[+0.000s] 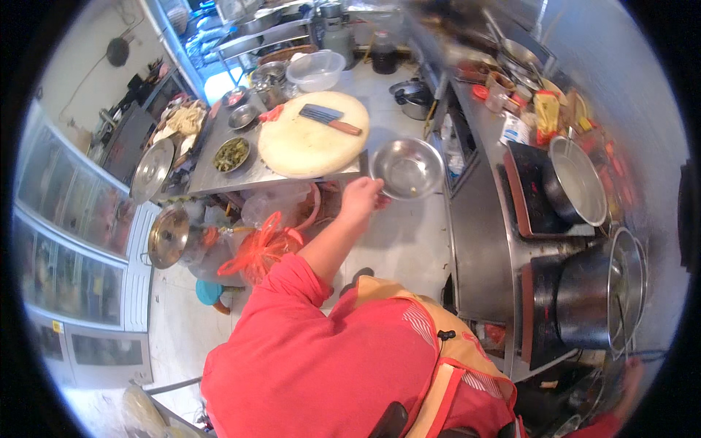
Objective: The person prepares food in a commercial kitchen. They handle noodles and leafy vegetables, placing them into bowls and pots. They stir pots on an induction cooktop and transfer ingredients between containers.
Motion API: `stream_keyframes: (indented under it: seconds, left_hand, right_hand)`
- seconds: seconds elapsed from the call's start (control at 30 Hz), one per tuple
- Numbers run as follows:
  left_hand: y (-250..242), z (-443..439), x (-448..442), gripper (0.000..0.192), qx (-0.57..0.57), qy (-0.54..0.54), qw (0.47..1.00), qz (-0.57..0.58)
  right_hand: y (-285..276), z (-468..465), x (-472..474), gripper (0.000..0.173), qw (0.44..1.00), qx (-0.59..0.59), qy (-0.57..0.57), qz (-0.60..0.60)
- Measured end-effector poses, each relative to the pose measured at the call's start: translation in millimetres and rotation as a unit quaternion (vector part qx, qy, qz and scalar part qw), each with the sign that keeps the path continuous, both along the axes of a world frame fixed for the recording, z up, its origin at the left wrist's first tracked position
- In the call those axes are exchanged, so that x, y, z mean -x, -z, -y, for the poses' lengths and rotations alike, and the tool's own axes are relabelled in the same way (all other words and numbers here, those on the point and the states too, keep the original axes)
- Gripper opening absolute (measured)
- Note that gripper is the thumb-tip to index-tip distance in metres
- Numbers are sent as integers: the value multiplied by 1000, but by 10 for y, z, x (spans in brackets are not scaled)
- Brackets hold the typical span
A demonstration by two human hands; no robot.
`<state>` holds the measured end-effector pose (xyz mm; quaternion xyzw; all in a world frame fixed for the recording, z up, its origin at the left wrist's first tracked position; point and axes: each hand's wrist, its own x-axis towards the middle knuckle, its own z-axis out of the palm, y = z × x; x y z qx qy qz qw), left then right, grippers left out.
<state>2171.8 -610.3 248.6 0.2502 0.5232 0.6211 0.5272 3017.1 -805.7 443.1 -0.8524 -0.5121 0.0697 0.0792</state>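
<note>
My left hand [361,198] grips the rim of a shallow stainless steel bowl [408,167], holding it over the floor just off the corner of the steel worktable. A small pale bit lies inside the bowl. Near it on the worktable, a cleaver [331,119] with a wooden handle rests on a thick round chopping board [306,148]. At the lower right edge my right hand [633,369] is blurred and partly cut off, near a tall steel stockpot [583,295]. Whether its fingers hold anything is unclear.
A bowl of chopped greens [231,154] and a clear plastic basin [316,71] stand on the worktable. Along the right counter, a pan [578,180] sits on an induction cooker [534,191]. A red plastic bag [265,249] and a glass-fronted fridge [76,230] are to the left.
</note>
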Motion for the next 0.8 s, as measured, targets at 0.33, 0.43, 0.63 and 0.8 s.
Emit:
stream_keyframes:
  seconds: [0.33,0.43,0.63,0.8]
  left_hand:
    - [606,-190,2606,18,25,-349,936,-33]
    - [822,-142,3438,17,36,-417,907,-50]
    - [1033,-388,4981,21,58,-381,916,-111]
    - [921,-1090,5600,25,117,-354,928,26]
  right_hand:
    - [-109,-1159,1460,30,967,-187,76,156]
    - [-23,-1874,2552,33,930,-295,-32,216]
    - [1046,-2760,4870,26,948,-184,-182,-183]
    - [2073,-2751,5643,15,923,-85,-324,-190]
